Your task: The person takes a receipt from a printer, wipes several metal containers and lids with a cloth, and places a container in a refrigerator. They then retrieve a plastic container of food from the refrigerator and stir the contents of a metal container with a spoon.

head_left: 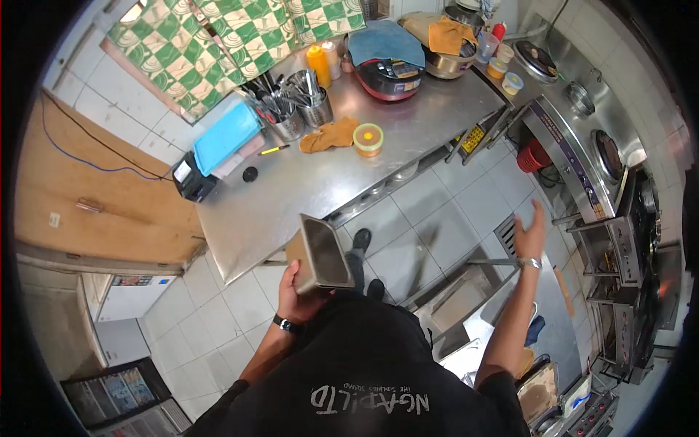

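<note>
My left hand (pixel 293 297) grips a deep rectangular stainless steel food pan (pixel 298 264) by its side and underside, in front of my body. The pan is tilted, its mouth turned to the right, and its dark inside shows no contents. My right hand (pixel 530 231) is stretched out to the right, over the floor by the end of the right-hand counter (pixel 547 309). Its fingers are apart and it holds nothing. Closest to the pan is the edge of the steel table (pixel 251 231).
On the table stand a rice cooker (pixel 386 76), utensil holders (pixel 316 111), a lidded tub (pixel 368 140), an orange cloth (pixel 329 136) and a blue-lidded container (pixel 227 138). Cooking equipment (pixel 571 164) lines the right wall, with a red bucket (pixel 534 156) beneath. A floor drain (pixel 505 234) lies near my right hand.
</note>
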A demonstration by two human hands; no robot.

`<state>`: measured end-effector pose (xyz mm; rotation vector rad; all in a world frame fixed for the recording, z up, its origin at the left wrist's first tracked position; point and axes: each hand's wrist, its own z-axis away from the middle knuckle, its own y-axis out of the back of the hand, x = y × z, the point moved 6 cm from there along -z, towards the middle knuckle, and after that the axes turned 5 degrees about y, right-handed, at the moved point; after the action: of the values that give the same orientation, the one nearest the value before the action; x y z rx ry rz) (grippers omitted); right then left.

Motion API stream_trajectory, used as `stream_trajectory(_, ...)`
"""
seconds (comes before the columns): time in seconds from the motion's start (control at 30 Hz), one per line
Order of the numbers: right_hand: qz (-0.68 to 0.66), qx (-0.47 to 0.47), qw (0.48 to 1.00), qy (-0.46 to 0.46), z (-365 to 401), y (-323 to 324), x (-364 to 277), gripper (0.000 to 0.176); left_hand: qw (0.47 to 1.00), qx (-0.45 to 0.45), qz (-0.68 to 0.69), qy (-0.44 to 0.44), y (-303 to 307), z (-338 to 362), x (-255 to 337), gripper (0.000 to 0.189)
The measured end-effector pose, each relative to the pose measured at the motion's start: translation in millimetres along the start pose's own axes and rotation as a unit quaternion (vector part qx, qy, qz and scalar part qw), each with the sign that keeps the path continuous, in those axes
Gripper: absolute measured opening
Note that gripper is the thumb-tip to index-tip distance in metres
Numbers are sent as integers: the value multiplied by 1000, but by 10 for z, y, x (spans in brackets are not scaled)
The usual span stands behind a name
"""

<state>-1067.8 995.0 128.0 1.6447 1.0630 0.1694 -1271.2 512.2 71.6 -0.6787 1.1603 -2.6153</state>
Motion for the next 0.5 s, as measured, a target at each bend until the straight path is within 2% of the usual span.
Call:
stream_trajectory(0.03, -1, -4, 998, 66, -231, -310, -192, 63, 1000, -8, 10, 18, -66, -151, 47, 55)
stream_trajectory(0.17, -30, -46, 984, 169, -1271, -1257, -1195, 68, 999, -15, 39, 16, -247, -629, 312, 55)
stream_trajectory(0.37, 0, -99, 959, 267, -2796, -2500, -2614, 72, 991, -19, 129, 12, -223, -1271, 899, 57)
stream_trajectory(0.43, 22, -95, 954, 284, -3250, -2890, -2954, 74, 992, 25, 123, -20, -242, -1379, 1105, 61)
stream_trajectory(0.5, 40, -93, 949, 298, -3543, -3161, -3159, 75, 991, 33, 124, -42, -302, -1446, 1279, 61)
